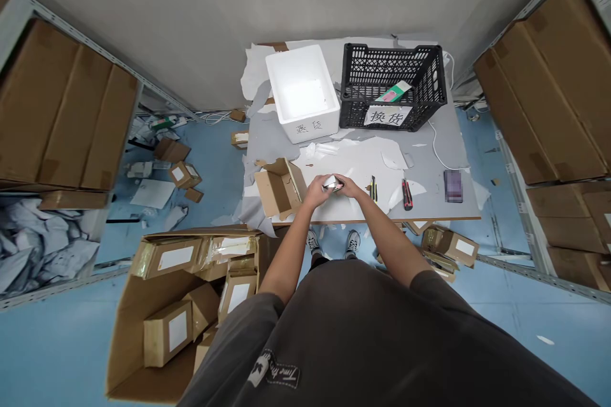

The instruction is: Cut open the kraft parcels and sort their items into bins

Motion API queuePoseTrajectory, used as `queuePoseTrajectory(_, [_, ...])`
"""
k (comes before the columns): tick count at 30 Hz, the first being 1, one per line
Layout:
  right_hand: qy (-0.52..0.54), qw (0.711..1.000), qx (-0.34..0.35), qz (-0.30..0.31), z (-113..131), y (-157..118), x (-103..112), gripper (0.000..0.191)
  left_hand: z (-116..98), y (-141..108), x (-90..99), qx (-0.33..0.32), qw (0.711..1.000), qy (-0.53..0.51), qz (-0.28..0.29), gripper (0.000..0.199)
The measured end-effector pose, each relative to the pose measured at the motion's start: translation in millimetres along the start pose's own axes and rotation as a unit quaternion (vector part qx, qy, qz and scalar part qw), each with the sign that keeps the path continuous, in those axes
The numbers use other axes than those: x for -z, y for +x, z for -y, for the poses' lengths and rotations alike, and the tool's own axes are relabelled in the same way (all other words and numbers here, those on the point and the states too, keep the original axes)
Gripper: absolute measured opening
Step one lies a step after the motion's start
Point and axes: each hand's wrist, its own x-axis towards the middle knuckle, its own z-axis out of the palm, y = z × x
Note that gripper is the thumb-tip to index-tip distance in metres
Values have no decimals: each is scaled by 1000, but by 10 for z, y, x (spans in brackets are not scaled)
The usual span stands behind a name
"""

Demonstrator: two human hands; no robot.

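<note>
Both hands meet over the front of the table around a small white box-like item [330, 182], whose kind I cannot make out. My left hand [316, 191] grips its left side, and my right hand [347, 186] closes on its right side. An opened brown cardboard box [280, 189] stands just left of my left hand. To the right of my right hand lie a black-and-yellow cutter [373, 189] and a red-and-black utility knife [407, 194].
A white foam box [310, 130] and a black plastic crate [391, 76] holding a green-and-white packet [395, 91] stand at the back. A phone-like item [453, 186] lies at right. A large carton [128, 318] of parcels stands at lower left; shelves [539, 210] flank both sides.
</note>
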Motion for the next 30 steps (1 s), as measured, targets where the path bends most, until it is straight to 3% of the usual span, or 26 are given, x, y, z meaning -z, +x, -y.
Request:
queuePoseTrajectory(5, [-1, 998, 30, 62, 30, 157, 107, 71, -34, -91, 37, 35, 996, 76, -8, 52])
queuePoseTrajectory(9, [6, 995, 22, 96, 95, 197, 153, 64, 51, -59, 62, 84, 995, 34, -39, 36])
queuePoseTrajectory(13, [12, 990, -5, 141, 184, 227, 198, 59, 117, -3, 41, 150, 983, -26, -104, 47])
queuePoseTrajectory(16, [2, 988, -15, 154, 212, 286, 227, 58, 109, -3, 9, 67, 993, -30, -92, 57])
queuePoseTrajectory(19, [-11, 987, -29, 159, 197, 349, 224, 55, 92, -48, 2, -30, 999, -30, 15, 68])
queuePoseTrajectory(21, [-4, 988, -27, 149, 179, 344, 198, 53, 92, -84, 21, -40, 996, -33, 72, 86])
queuePoseTrajectory(23, [15, 993, -17, 115, 166, 268, 158, 53, 95, -102, 55, -35, 995, -38, 83, 93])
queuePoseTrajectory(28, [97, 993, -64, -7, 213, -109, 15, 68, 67, -33, 123, -12, 998, -29, 60, 68])
queuePoseTrajectory(30, [83, 993, -75, -39, 279, -184, -54, 64, 50, -1, 115, 6, 998, -18, 53, 66])
